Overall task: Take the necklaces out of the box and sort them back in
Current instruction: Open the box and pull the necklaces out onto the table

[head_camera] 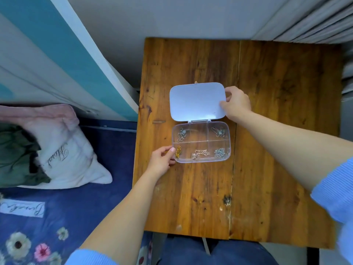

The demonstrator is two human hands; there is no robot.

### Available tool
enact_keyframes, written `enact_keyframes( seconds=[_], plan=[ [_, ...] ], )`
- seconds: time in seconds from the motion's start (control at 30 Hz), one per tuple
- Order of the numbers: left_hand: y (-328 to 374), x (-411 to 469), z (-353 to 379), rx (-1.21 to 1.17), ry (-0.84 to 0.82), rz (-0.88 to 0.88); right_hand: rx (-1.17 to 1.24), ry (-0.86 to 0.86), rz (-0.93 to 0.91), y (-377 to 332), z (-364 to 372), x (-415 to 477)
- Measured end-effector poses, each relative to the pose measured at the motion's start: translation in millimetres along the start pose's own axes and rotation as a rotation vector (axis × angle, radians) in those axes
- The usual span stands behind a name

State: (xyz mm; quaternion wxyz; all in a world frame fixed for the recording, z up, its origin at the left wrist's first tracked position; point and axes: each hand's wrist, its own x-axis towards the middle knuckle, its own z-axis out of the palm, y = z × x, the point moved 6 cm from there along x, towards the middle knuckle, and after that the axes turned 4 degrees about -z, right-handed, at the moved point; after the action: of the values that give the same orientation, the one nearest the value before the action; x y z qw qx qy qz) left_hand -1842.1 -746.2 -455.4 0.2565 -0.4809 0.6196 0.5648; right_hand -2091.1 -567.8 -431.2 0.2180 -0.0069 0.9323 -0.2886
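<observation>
Necklaces (200, 154) lie in the compartments of the clear box (201, 144), open on the desk (267, 131), long axis left to right, lid (196, 101) swung away. Left hand (161, 161) pinches the box's near-left corner; right hand (236, 103) grips the lid's right edge. Box sits between both hands.

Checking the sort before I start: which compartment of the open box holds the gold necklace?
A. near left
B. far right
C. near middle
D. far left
A: the gold necklace lies in the near-left compartment of the box, beside the left hand.
</observation>
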Motion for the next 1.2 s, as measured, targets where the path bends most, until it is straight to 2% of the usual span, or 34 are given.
enact_keyframes(
  seconds=[0.1, 0.2, 0.27, 0.4, 0.47, 0.63, 1.03, 1.2],
  plan=[
    [-0.6, 0.7, -0.6, 0.006, -0.024, -0.004, -0.053, 0.07, -0.063, -5.0, -8.2, -13.3],
    [2.8, -0.5, -1.7, 0.02, -0.029, -0.001, -0.095, 0.144, -0.264, -22.6, -22.4, -40.7],
    [4.2, -1.0, -1.7, 0.025, -0.029, -0.001, -0.146, 0.008, -0.38, -29.6, -13.9, -65.3],
    [4.9, 0.4, -0.9, 0.021, -0.028, 0.003, -0.365, -0.495, -0.431, -17.2, 40.3, -120.1],
    [4.3, 1.9, -0.2, 0.024, -0.021, 0.015, -0.463, -0.589, -0.442, -10.9, 63.2, -134.7],
    [2.5, 4.1, 2.9, 0.021, 0.006, 0.045, -0.593, -0.607, -0.399, -9.4, 88.7, -135.0],
    [0.7, 4.2, 4.9, 0.024, 0.045, 0.035, -0.474, -0.77, -0.236, -15.6, 88.2, -130.6],
    [2.8, 3.0, 5.3, 0.064, 0.057, 0.048, -0.355, -0.633, -0.405, -16.0, 78.8, -134.3]
  ],
)
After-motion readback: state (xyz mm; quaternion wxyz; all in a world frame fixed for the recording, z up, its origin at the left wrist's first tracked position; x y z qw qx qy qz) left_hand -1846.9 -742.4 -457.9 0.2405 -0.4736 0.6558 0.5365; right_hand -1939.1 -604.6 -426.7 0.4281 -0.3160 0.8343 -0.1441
